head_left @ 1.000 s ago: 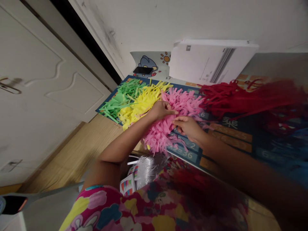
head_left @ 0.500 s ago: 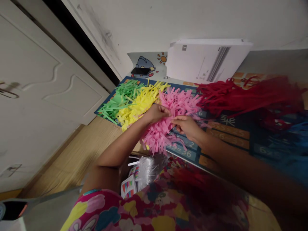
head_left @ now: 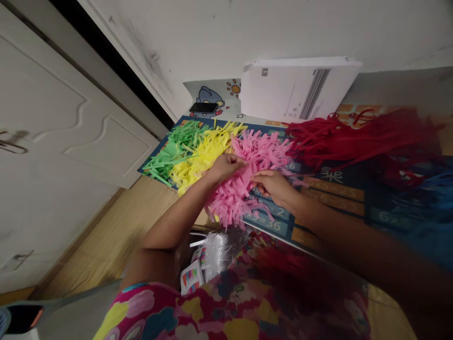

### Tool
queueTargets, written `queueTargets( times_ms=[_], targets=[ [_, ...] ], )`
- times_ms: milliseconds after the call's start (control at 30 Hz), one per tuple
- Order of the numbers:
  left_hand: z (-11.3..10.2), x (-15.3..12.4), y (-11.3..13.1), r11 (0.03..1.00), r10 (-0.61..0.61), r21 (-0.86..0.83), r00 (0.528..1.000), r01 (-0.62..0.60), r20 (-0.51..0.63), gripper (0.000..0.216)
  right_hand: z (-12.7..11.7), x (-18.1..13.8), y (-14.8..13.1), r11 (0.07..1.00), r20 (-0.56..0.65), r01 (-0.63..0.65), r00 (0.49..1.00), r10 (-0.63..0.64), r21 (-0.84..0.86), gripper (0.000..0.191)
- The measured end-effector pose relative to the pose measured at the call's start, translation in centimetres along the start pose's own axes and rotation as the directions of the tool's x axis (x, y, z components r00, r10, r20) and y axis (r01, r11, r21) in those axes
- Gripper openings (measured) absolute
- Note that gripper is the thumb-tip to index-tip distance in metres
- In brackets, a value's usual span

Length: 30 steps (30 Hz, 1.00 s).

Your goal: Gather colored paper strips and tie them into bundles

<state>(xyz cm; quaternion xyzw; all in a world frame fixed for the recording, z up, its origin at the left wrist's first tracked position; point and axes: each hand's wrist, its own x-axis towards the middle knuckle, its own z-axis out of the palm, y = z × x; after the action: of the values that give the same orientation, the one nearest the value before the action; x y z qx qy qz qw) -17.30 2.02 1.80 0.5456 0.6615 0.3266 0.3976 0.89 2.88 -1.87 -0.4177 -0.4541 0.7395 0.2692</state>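
Observation:
Pink tissue-paper tassels lie in a fringed heap in front of me on the table. My left hand is closed in a pinch on the middle of the pink paper. Just to its right, my right hand pinches the same pink paper between thumb and fingers. Left of the pink heap are yellow tassels, partly under my left forearm, and beyond them green tassels. Red tassels spread out to the right, and blue tassels sit at the far right edge, dim and blurred.
A white box leans against the wall behind the tassels. A dark phone lies at the back left. Below the table edge, near my lap, are a shiny silver bundle and printed cards. A panelled door stands left.
My left hand has drawn slightly left, away from the right, and more flat pink paper shows between them. The camera view has shifted a little.

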Motion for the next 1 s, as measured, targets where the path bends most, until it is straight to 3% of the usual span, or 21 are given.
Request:
queueTargets(
  times_ms=[200,400,433,467,500,533,567,600,633,700,800,933,1000],
  targets=[
    [0.6,0.3,0.2,1.000,0.003,0.020,1.000,-0.002,-0.027,0.021,-0.3,0.2,0.4,0.997,0.010,0.036,0.999,-0.035,-0.072,0.019],
    [-0.3,0.2,0.1,1.000,-0.021,0.004,0.994,0.021,-0.103,0.018,-1.2,-1.0,-0.5,0.939,-0.026,0.145,0.987,-0.161,-0.313,0.021],
    [-0.4,0.3,0.2,1.000,-0.017,0.003,0.994,0.017,-0.110,0.017,-1.1,-1.4,-0.8,0.883,-0.015,0.217,0.969,-0.245,-0.416,0.018],
    [-0.4,0.3,0.2,1.000,-0.012,0.005,0.993,0.012,-0.116,0.016,-0.9,-1.8,-1.0,0.767,0.039,0.309,0.936,-0.349,-0.562,0.016],
    [-0.4,0.5,0.3,1.000,-0.005,0.009,0.993,0.006,-0.122,0.015,-0.7,-2.0,-1.3,0.565,0.151,0.406,0.884,-0.443,-0.718,0.017],
    [-0.4,0.6,0.5,1.000,0.004,0.018,0.992,-0.002,-0.127,0.014,-0.3,-2.2,-1.4,0.297,0.306,0.484,0.818,-0.487,-0.823,0.022],
    [-0.5,0.8,0.6,0.999,0.015,0.030,0.991,-0.011,-0.133,0.014,0.0,-2.3,-1.4,0.033,0.458,0.534,0.755,-0.468,-0.845,0.027],
    [-0.5,1.0,0.8,0.999,0.028,0.047,0.990,-0.021,-0.141,0.014,0.4,-2.3,-1.3,-0.167,0.570,0.555,0.715,-0.406,-0.815,0.029],
    [-0.6,1.2,1.0,0.997,0.042,0.068,0.987,-0.032,-0.154,0.014,0.7,-2.1,-1.1,-0.274,0.623,0.560,0.701,-0.347,-0.782,0.030],
    [-0.7,1.2,1.5,0.992,0.073,0.116,0.979,-0.052,-0.190,0.016,1.1,-1.8,-0.8,-0.344,0.627,0.532,0.718,-0.301,-0.774,0.030],
    [-0.2,0.1,2.0,0.977,0.128,0.199,0.960,-0.078,-0.249,0.019,1.5,-1.4,-0.6,-0.361,0.549,0.433,0.764,-0.339,-0.826,0.031],
    [1.7,-2.7,1.7,0.887,0.216,0.457,0.934,-0.065,-0.285,0.042,1.9,-1.3,-1.0,-0.345,0.502,0.383,0.769,-0.395,-0.857,0.042],
    [2.2,-3.7,1.2,0.838,0.219,0.545,0.923,-0.012,-0.316,0.042,1.9,-1.3,-1.1,-0.345,0.520,0.401,0.752,-0.404,-0.849,0.048]
  ],
)
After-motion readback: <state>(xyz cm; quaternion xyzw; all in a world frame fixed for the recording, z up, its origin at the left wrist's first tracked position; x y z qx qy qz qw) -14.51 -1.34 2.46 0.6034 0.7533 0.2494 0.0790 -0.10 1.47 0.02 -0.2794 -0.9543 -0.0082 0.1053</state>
